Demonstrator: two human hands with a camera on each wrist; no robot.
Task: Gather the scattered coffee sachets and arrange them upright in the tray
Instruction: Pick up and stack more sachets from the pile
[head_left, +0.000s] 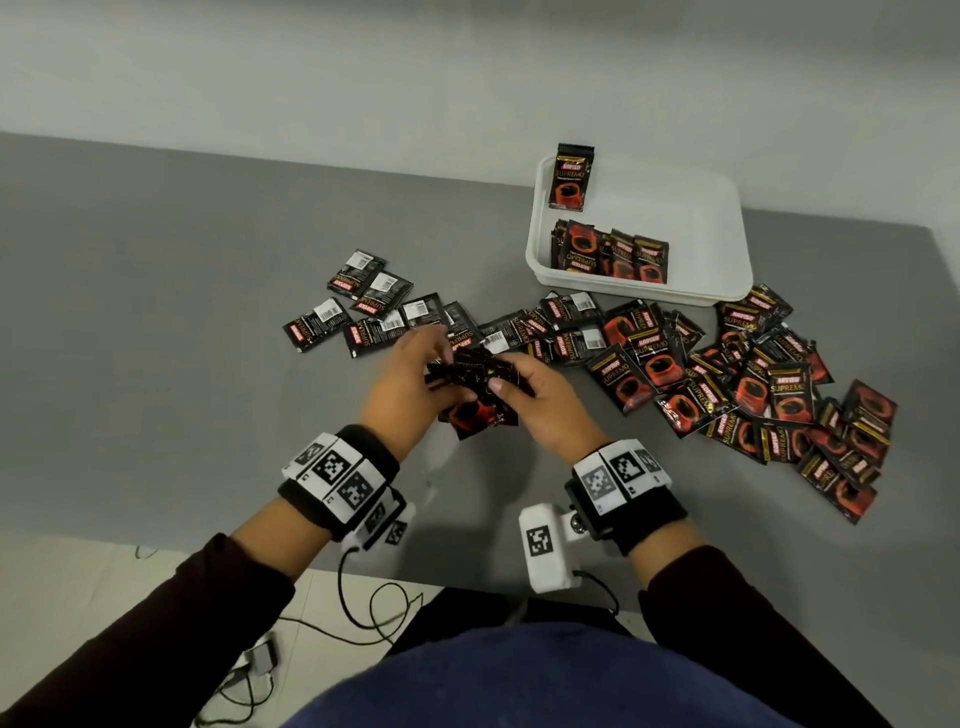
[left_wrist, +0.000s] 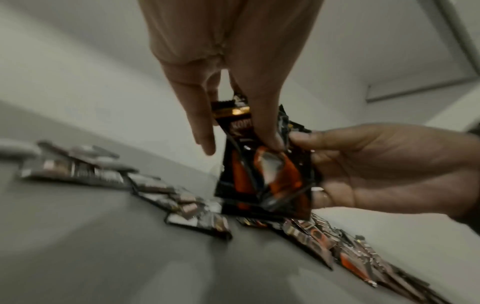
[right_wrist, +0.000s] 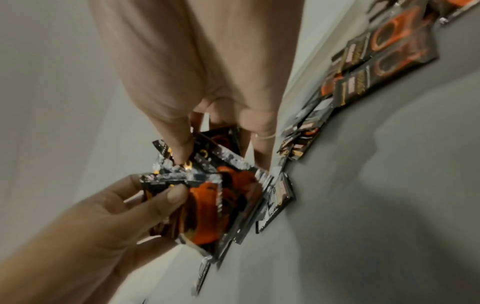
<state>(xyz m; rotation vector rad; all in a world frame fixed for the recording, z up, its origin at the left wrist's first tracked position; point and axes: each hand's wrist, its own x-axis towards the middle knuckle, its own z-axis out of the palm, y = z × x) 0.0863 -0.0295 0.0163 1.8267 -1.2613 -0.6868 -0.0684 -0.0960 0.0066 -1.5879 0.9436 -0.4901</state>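
Both hands meet above the grey table, holding one bundle of black-and-red coffee sachets (head_left: 475, 387) between them. My left hand (head_left: 447, 364) pinches the bundle's left side and my right hand (head_left: 504, 387) grips its right side. In the left wrist view the left hand (left_wrist: 239, 144) pinches the sachets (left_wrist: 262, 174) from above. The right wrist view has the right hand (right_wrist: 223, 160) on the fanned bundle (right_wrist: 207, 197). The white tray (head_left: 722, 218) sits at the back right, with one sachet (head_left: 570, 176) upright in its far corner and a row (head_left: 610, 254) leaning along its near wall.
Loose sachets lie face down in a group (head_left: 363, 309) left of the hands and in a large overlapping pile (head_left: 753, 384) to the right, in front of the tray. A pale wall stands behind the table. Cables (head_left: 363, 613) lie on the floor below the near edge.
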